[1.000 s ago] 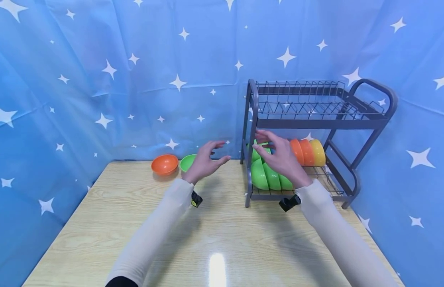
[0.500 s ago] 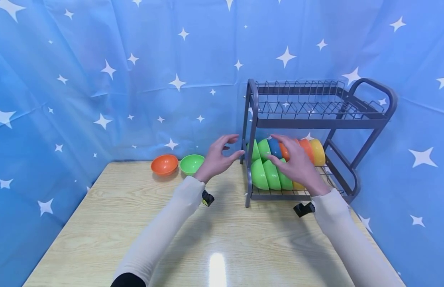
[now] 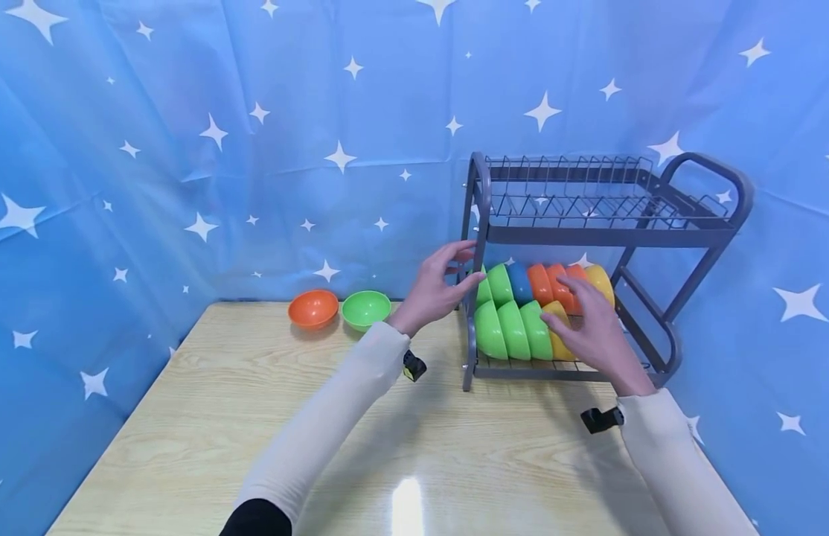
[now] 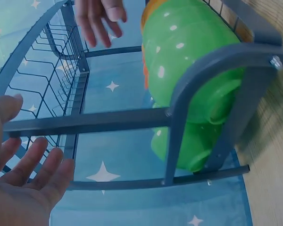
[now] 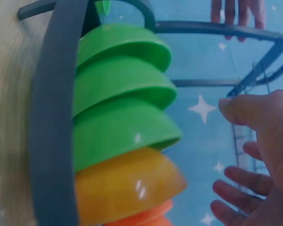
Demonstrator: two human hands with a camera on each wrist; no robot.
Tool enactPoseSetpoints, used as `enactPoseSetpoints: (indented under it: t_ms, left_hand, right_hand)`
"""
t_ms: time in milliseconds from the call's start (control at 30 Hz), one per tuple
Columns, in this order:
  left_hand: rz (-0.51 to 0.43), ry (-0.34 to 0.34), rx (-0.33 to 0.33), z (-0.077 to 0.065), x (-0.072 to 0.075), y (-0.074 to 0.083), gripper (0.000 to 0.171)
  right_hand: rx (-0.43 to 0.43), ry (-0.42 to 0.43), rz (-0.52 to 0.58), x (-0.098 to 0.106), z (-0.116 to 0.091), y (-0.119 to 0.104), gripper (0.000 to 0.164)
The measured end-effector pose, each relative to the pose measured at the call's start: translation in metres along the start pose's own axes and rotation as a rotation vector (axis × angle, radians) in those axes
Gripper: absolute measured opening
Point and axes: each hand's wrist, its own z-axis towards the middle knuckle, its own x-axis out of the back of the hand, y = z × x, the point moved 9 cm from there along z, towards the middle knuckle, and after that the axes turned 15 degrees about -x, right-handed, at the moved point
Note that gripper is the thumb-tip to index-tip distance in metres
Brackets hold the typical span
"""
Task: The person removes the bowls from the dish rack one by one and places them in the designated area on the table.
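My left hand (image 3: 433,289) is beside the left upright of a dark two-tier dish rack (image 3: 609,237), thumb and fingers spread. In the left wrist view a side bar (image 4: 89,121) of the rack runs between thumb and fingers. My right hand (image 3: 597,331) hovers in front of the lower tier, fingers loosely bent and holding nothing. Two rows of tilted bowls fill that tier. In front are several green bowls (image 3: 490,333) and a yellow bowl (image 5: 127,186). Behind them stand green bowls, a blue bowl (image 3: 519,283), orange bowls (image 3: 539,284) and a yellow bowl (image 3: 600,283).
An orange bowl (image 3: 313,310) and a green bowl (image 3: 366,310) sit upright at the back of the wooden table (image 3: 187,417), left of the rack. The upper wire tier (image 3: 555,205) holds no bowls. A blue starry curtain (image 3: 287,89) hangs behind and at both sides.
Both hands have moved right: the left from near the green table bowl to the rack's left upright, the right across the front of the bowls. The view has shifted slightly.
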Motion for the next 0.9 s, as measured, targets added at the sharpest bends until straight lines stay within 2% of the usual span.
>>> enactPoseSetpoints:
  t_ms: [233, 467, 633, 900]
  left_hand:
    - [-0.008, 0.035, 0.016, 0.011, -0.002, 0.002, 0.05]
    - [0.035, 0.088, -0.037, 0.018, 0.001, 0.006, 0.032]
    - [0.046, 0.096, -0.046, 0.019, 0.002, 0.006, 0.027]
    - [0.055, 0.065, -0.02, 0.02, 0.003, 0.003, 0.025]
  right_hand:
    - [-0.153, -0.044, 0.014, -0.005, -0.008, 0.037, 0.074]
    - [-0.278, -0.106, 0.083, -0.013, -0.014, 0.066, 0.072]
    - [-0.305, -0.134, 0.11, -0.02, -0.018, 0.075, 0.066]
    - [-0.393, -0.113, 0.146, -0.025, -0.02, 0.084, 0.056]
